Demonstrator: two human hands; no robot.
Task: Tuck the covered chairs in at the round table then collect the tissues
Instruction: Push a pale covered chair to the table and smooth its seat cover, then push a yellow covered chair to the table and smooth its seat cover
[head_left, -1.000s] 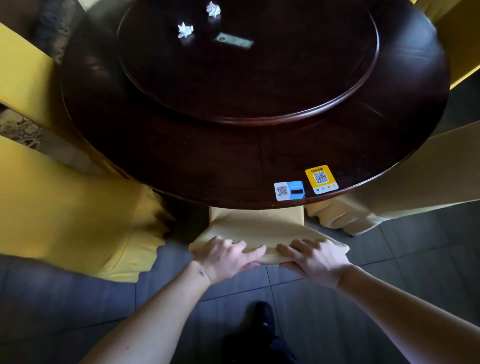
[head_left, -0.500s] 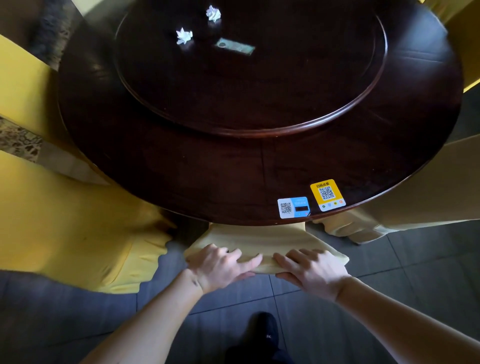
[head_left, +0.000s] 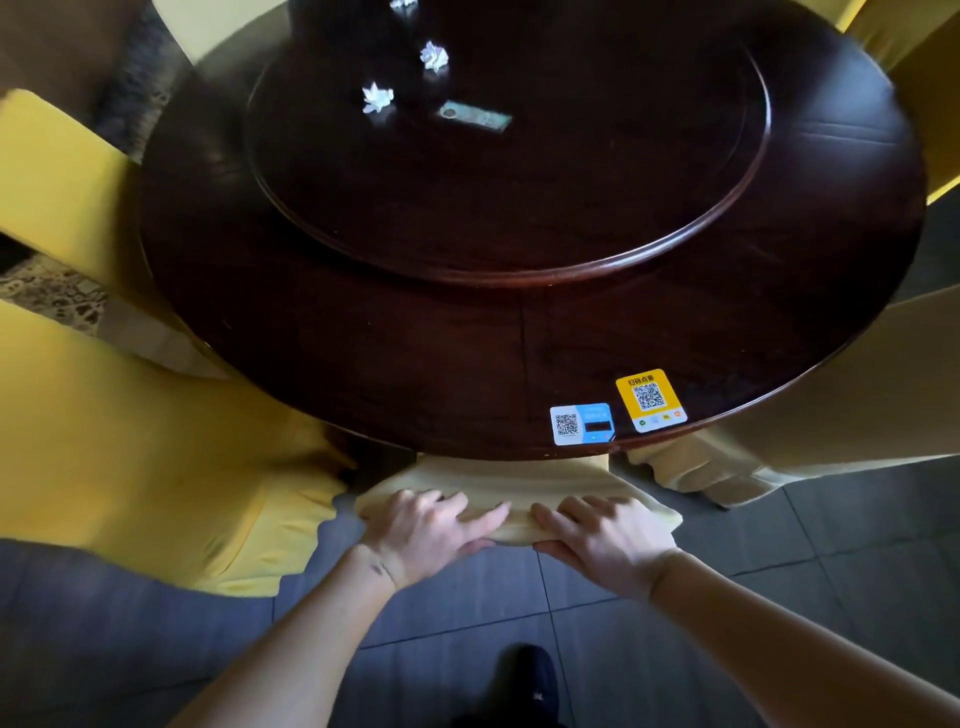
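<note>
Both arms stretched forward, left hand (head_left: 426, 535) and right hand (head_left: 605, 540) side by side, gripping the top edge of the chair (head_left: 511, 486), fingers over it, thumbs underneath. Chair pushed mostly under the near rim of the tabletop (head_left: 363, 358). Two tissues (head_left: 377, 97) (head_left: 434, 55) out on the far side, on the turntable (head_left: 519, 208).

Yellow-covered chair (head_left: 511, 486) sitting w/ back at round table (head_left: 363, 364) edge; two crumpled white tissues (head_left: 377, 97) lying on turntable (head_left: 519, 208).
</note>
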